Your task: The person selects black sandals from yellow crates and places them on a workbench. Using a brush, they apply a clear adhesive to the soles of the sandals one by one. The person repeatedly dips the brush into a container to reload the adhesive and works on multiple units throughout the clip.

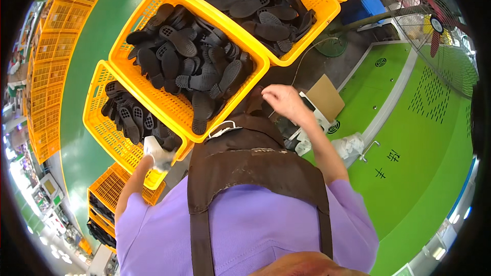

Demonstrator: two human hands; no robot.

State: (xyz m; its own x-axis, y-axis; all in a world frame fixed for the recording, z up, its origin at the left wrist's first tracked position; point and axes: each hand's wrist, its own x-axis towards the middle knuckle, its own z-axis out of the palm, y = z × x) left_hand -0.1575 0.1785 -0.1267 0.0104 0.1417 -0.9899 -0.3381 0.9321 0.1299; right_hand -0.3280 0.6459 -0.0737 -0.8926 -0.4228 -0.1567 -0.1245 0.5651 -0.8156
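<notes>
My left hand point(153, 151), in a white glove, reaches over the near rim of the small yellow crate point(97, 122) at left. Its fingers are smeared by motion, so what they hold, if anything, is unclear. Black shoe soles point(135, 117) lie in that crate beside the hand. My bare right hand point(282, 101) is held right of the large middle crate point(162, 110), with fingers curled in and nothing visible in them. The middle crate is heaped with black shoe soles point(179, 41), some showing a grid-patterned heel.
Another yellow crate point(327, 13) of soles stands at the far side. A fan point(437, 25) stands at far right by a green surface point(409, 138). A cardboard piece point(325, 97) and crumpled plastic point(349, 145) lie right of me. Stacked yellow crates point(46, 92) line the left.
</notes>
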